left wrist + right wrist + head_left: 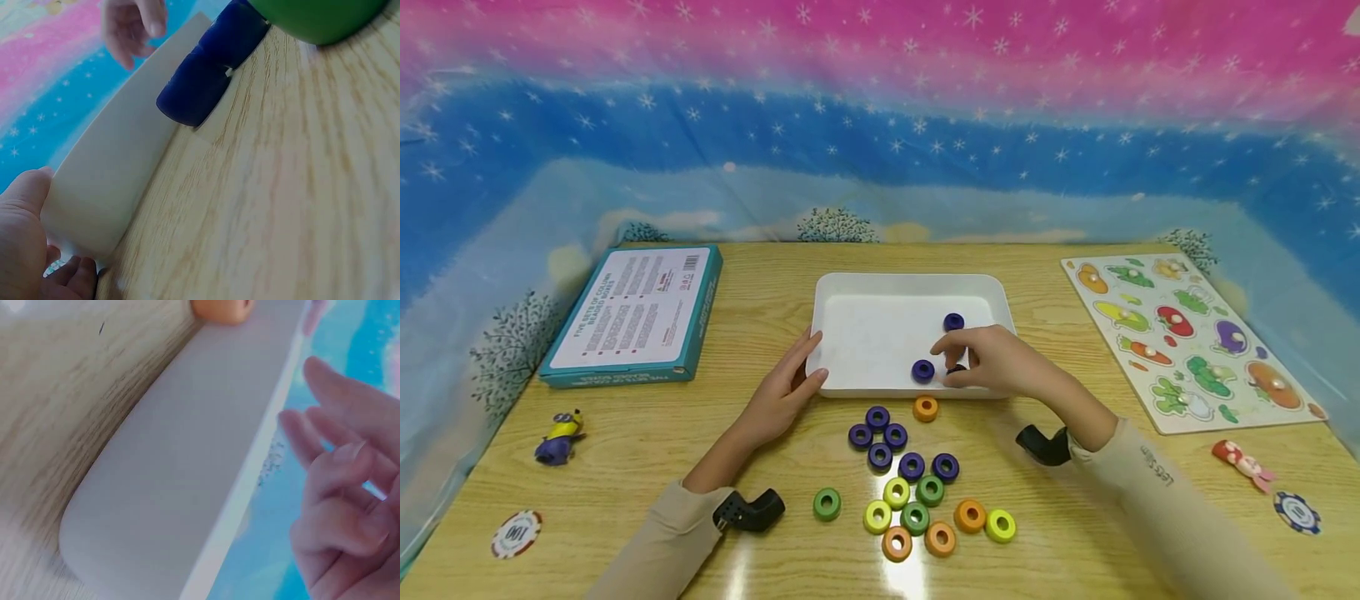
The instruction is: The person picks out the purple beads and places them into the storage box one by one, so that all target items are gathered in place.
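Left hand (784, 397): grip pinches left edge of white tray (868, 337) | Right hand (1003, 360): grip loosely curled, fingers parted, nothing visibly held, beside purple rings (916, 374) in tray

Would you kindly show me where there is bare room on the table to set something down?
Bare wood lies between the teal box and white tray, and between that tray and the vegetable board. Inside, the tray's left half is bare. It is crowded in front of the tray, where coloured rings cluster, and around the right hand, with purple rings.
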`<state>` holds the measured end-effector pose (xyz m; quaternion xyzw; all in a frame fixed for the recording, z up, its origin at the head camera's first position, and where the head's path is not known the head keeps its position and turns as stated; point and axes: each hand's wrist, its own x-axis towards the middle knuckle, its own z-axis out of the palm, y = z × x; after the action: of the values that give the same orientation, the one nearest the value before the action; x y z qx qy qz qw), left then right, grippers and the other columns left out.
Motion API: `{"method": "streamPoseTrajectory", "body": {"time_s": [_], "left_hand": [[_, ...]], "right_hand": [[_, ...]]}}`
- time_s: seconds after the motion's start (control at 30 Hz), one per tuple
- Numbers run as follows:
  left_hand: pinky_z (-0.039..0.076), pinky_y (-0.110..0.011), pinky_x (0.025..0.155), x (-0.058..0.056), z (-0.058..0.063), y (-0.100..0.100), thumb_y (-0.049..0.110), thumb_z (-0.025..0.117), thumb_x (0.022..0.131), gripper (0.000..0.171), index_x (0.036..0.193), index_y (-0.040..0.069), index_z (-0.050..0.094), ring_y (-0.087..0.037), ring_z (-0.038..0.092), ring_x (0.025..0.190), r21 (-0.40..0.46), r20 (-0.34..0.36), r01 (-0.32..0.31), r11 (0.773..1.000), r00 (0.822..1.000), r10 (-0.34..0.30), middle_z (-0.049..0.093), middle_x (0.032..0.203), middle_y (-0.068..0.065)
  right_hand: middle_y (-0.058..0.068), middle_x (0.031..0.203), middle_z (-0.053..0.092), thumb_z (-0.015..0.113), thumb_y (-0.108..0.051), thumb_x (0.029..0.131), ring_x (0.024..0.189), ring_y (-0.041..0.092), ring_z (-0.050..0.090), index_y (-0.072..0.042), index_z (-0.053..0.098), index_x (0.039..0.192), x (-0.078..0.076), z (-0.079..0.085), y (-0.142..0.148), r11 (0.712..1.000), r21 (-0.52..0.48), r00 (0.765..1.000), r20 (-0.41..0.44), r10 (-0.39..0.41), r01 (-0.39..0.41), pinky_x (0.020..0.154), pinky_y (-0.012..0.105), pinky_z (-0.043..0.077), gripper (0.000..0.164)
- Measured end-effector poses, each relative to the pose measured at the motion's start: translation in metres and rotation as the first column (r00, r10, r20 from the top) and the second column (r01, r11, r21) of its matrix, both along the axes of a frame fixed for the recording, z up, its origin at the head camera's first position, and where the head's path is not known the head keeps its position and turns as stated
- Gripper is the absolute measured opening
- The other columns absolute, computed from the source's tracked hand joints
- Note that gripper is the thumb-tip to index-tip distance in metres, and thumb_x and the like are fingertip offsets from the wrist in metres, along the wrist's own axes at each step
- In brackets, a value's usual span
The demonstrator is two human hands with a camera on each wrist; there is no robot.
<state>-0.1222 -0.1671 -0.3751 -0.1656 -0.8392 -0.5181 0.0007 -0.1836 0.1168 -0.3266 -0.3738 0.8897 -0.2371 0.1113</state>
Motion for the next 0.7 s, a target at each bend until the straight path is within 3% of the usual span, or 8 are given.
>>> {"method": "streamPoseTrajectory", "body": {"time_s": [0.2, 0.33, 0.5, 0.7], "left_hand": [[0.018, -0.039, 0.096, 0.0, -0.001, 0.0, 0.012, 0.043, 0.089, 0.051, 0.133, 0.001, 0.021, -0.022, 0.009, 0.125, 0.003, -0.007, 0.002, 1.0, 1.0, -0.002, 0.008, 0.139, -0.013], [0.018, -0.04, 0.096, -0.001, 0.0, 0.0, 0.012, 0.044, 0.089, 0.051, 0.133, 0.0, 0.02, -0.023, 0.009, 0.125, 0.005, -0.003, 0.007, 1.0, 1.0, -0.007, 0.008, 0.139, -0.014], [0.018, -0.039, 0.096, 0.0, 0.001, 0.001, 0.012, 0.043, 0.089, 0.051, 0.133, 0.0, 0.02, -0.022, 0.008, 0.125, 0.019, 0.003, 0.009, 1.0, 1.0, -0.009, 0.007, 0.139, -0.014], [0.018, -0.04, 0.096, -0.001, 0.001, 0.001, 0.012, 0.044, 0.088, 0.052, 0.133, 0.0, 0.02, -0.022, 0.008, 0.125, 0.011, 0.0, 0.009, 1.0, 1.0, -0.009, 0.007, 0.139, -0.013]], "right_hand": [[-0.007, 0.082, 0.057, 0.065, -0.02, 0.075, 0.053, 0.006, 0.043, -0.015, 0.059, 0.104, 0.017, 0.002, 0.012, 0.985, -0.102, 0.98, 0.127, 0.151, -0.138, 0.047, 0.021, 0.037, 0.031], [-0.006, 0.082, 0.057, 0.066, -0.021, 0.073, 0.052, 0.005, 0.041, -0.017, 0.058, 0.105, 0.031, -0.003, 0.015, 0.973, -0.073, 0.953, 0.196, 0.229, -0.219, 0.047, 0.019, 0.037, 0.033], [-0.01, 0.078, 0.054, 0.067, -0.023, 0.072, 0.054, 0.002, 0.042, -0.018, 0.058, 0.104, 0.042, -0.013, 0.016, 0.957, 0.004, 0.936, 0.207, 0.283, -0.29, 0.049, 0.018, 0.038, 0.034], [-0.011, 0.077, 0.052, 0.068, -0.025, 0.07, 0.059, 0.001, 0.046, -0.018, 0.059, 0.102, 0.047, -0.019, 0.012, 0.956, 0.047, 0.936, 0.22, 0.274, -0.291, 0.053, 0.018, 0.04, 0.035]]}}
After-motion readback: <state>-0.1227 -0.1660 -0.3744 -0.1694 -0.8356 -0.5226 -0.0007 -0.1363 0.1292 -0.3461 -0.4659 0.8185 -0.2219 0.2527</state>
